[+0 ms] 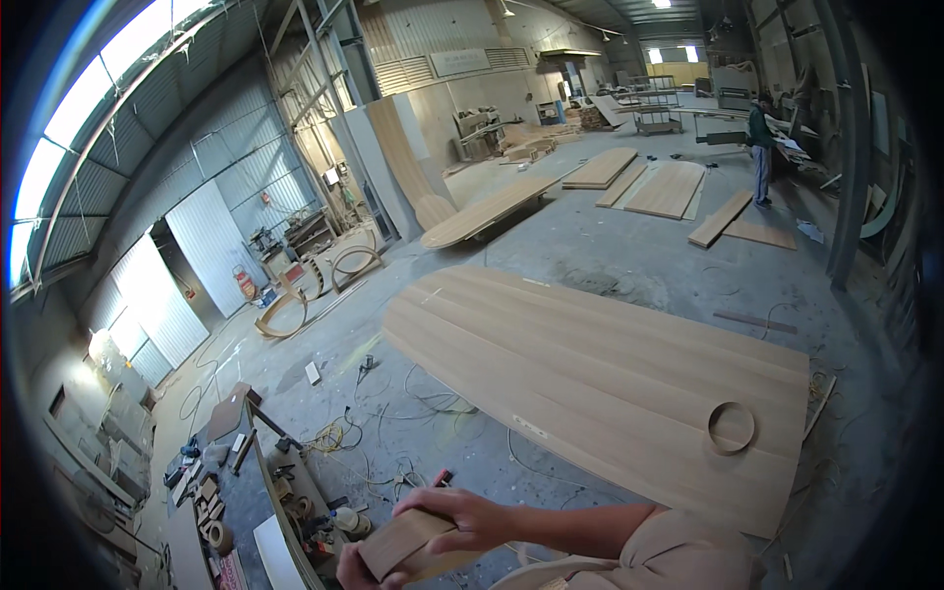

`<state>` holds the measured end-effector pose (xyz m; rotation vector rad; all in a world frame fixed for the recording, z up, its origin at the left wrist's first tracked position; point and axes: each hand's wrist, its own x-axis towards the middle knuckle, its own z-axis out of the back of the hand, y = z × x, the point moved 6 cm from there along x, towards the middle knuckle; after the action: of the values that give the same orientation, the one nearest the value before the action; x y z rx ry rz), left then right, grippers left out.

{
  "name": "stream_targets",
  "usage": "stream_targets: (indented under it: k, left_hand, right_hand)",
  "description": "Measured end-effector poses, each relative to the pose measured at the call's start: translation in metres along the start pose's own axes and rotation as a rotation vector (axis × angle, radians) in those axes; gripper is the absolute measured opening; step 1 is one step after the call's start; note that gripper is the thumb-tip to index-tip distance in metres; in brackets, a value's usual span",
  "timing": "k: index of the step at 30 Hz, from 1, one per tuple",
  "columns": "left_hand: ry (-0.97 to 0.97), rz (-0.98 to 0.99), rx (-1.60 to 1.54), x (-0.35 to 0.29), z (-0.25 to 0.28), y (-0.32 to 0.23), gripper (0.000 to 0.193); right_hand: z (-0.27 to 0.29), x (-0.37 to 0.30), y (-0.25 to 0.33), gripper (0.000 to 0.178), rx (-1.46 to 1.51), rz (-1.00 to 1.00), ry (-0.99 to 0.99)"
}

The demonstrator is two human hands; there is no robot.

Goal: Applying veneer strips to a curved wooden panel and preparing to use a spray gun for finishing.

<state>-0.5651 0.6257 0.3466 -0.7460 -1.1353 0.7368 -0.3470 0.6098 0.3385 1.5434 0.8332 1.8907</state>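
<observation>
My right hand (470,519) reaches in from the lower right, its fingers and thumb wrapped round a wood-grained piece (398,544). This piece looks like a short block or a folded strip of veneer; which of the two, I cannot tell. On its near left side is my left hand (354,568), mostly cut off by the lower edge, with fingers closed against the piece. Beyond my right forearm lies a long wooden panel (590,364) with a rounded far end. A thin wooden ring (731,429) rests on the panel's near right part.
A cluttered workbench (258,492) stands at the left with tape rolls (218,536) and small blocks. Cables (339,433) trail over the floor. Curved wooden frames (285,313) and more panels (487,211) lie farther off. A person (761,147) stands at the far right.
</observation>
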Motion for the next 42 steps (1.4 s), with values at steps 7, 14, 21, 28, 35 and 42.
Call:
stream_targets:
  k: [7, 14, 21, 28, 35, 42]
  left_hand:
    - [-0.237, -0.226, -0.109, 0.001, 0.002, -0.006, 0.091]
    - [-0.24, -0.159, -0.114, 0.005, 0.01, 0.004, 0.088]
    - [0.229, -0.011, 0.347, 0.039, -0.004, -0.077, 0.079]
    - [-0.141, -0.194, -0.59, 0.014, -0.037, 0.0, 0.087]
    - [0.095, -0.144, 0.222, 0.025, 0.004, -0.036, 0.077]
    - [-0.066, -0.379, 0.293, 0.035, -0.011, -0.074, 0.074]
  right_hand:
    - [0.013, 0.023, 0.02, 0.043, 0.243, 0.011, -0.157]
    - [-0.006, 0.017, 0.014, 0.071, 0.395, -0.064, -0.103]
    - [0.007, 0.045, 0.053, 0.059, 0.001, 0.094, 0.129]
    - [0.006, 0.035, 0.006, 0.055, 0.845, 0.028, -0.289]
    - [0.005, 0.04, 0.04, 0.054, 0.176, 0.081, 0.026]
    - [0.025, 0.05, 0.058, 0.039, 0.181, 0.026, -0.041]
